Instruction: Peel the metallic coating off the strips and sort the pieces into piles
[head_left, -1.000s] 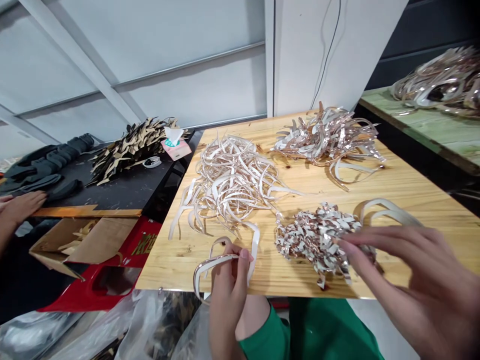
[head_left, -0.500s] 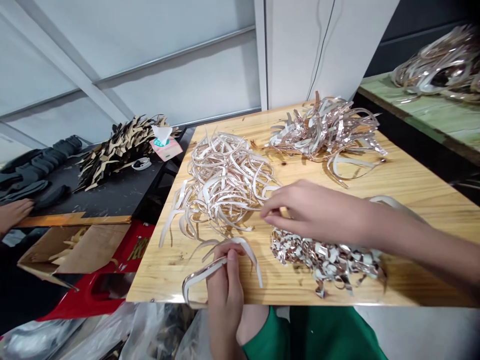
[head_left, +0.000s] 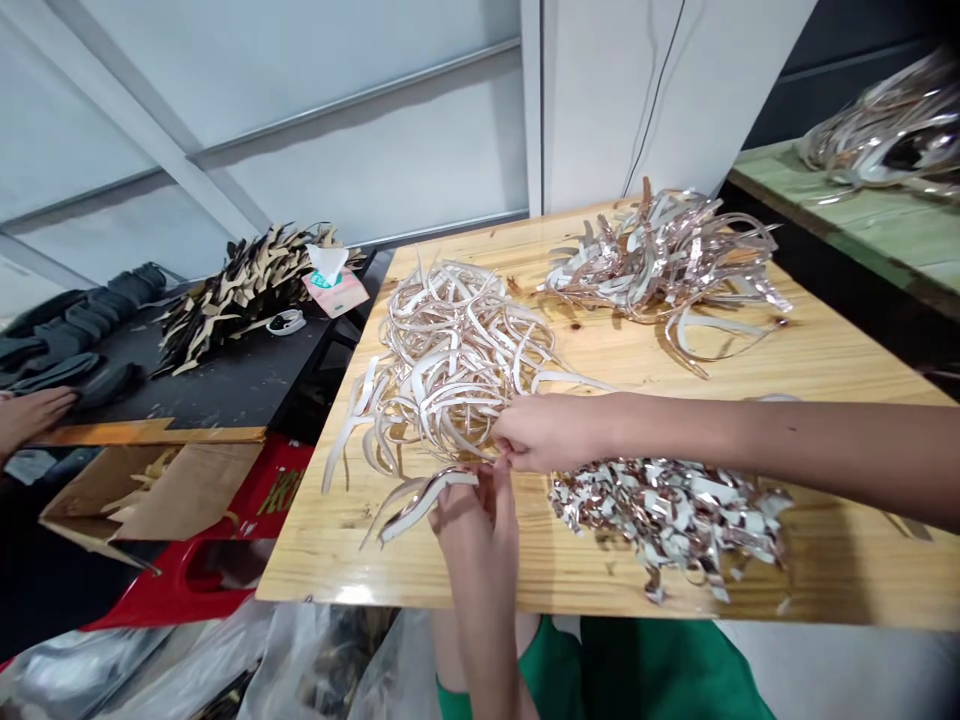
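My left hand (head_left: 478, 505) is closed on a curved strip (head_left: 427, 502), white on one face and shiny rose-gold on the other, whose free end sticks out to the left above the table (head_left: 322, 570). Against its fingertips sits my right hand (head_left: 529, 432), fingers pinched together; whatever lies between them is hidden. Just beyond both hands spreads a tangled pile of similar strips (head_left: 457, 350). Short curled scraps (head_left: 667, 510) in white and rose-gold lie below my right forearm. Farther back on the right is another heap of long metallic strips (head_left: 660, 255).
To the left, a black table (head_left: 217, 395) bears dark and tan pieces (head_left: 240, 290), a tissue pack (head_left: 335, 285) and a white roll (head_left: 286, 322). Another person's hand (head_left: 34, 415) rests at its edge. A cardboard box (head_left: 150, 490) and red stool (head_left: 187, 580) stand below. More strips (head_left: 885, 130) lie far right.
My right hand has moved left and closed in to meet my left hand. The left hand has turned, and the strip in it now points only to the left.
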